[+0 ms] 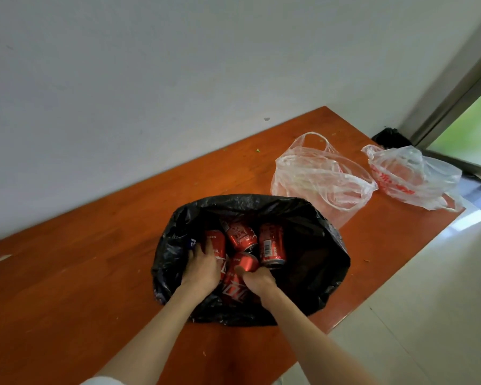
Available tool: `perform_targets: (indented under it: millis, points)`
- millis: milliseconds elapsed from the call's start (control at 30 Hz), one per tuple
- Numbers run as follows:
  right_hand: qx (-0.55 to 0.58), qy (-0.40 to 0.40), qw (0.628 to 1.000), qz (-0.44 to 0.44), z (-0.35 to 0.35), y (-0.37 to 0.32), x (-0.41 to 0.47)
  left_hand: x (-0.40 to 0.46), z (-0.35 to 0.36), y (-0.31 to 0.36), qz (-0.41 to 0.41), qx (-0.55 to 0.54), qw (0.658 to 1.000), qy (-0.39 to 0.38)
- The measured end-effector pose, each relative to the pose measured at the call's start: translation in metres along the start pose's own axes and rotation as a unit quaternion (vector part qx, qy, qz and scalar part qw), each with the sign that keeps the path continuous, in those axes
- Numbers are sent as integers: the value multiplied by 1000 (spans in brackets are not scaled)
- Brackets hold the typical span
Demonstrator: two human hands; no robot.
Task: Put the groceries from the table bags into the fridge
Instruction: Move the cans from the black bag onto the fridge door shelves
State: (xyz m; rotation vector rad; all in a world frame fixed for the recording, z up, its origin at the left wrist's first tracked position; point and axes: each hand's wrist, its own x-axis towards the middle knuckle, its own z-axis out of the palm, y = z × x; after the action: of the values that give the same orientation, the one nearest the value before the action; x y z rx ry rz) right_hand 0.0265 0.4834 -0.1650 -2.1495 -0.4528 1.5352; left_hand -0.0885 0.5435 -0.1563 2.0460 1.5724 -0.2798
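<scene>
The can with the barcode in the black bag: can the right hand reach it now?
Probably yes. The can with the barcode lies uncovered in the open black bag, just beyond the right hand, which already grips another can beside it.

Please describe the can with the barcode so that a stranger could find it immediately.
On the orange table lies an open black bag of red cans. The barcode can lies rightmost, beside the right hand. Only it shows a white barcode.

Bare forearms, bare hands; white sleeve [102,380] edge at left upper arm.
</scene>
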Motion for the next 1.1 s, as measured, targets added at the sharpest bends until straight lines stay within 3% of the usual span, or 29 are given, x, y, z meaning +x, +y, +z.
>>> perform_targets:
  millis: [300,467,633,900,1100]
  points:
    - [131,-34,990,34,0,10,3,3,2,-6,13,-54,998,40]
    - [167,5,985,-51,-9,18,-7,-1,7,-1,13,-100,993,65]
    - [191,66,972,-117,-24,16,-18,0,5,12,-55,-188,978,71]
    - [195,79,965,-158,-41,20,-42,2,6,26,-70,-44,996,17]
    - [210,91,956,-181,-51,21,-61,0,-9,16,-96,-246,964,-32]
